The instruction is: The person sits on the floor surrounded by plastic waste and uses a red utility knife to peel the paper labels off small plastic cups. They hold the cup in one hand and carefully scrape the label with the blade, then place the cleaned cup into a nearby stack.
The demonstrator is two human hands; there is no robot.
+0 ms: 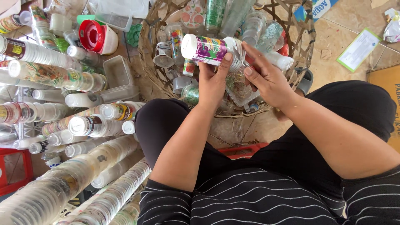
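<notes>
I hold a short stack of nested plastic cups [208,49] sideways over a woven bamboo basket [306,43]. The stack is white with a purple and green printed band. My left hand [212,81] grips it from below near the printed end. My right hand [266,77] pinches the clear rim end, fingers on the outermost cup. Inside the basket lie several loose used plastic cups and bottles [239,18], some clear, some printed.
Long stacks of nested cups [54,75] lie in rows at left and lower left. A red and white lid [93,35] and clear plastic tubs [118,73] sit behind them. Red crates [14,171] show at left and under my legs. Papers [358,50] litter the tiled floor at right.
</notes>
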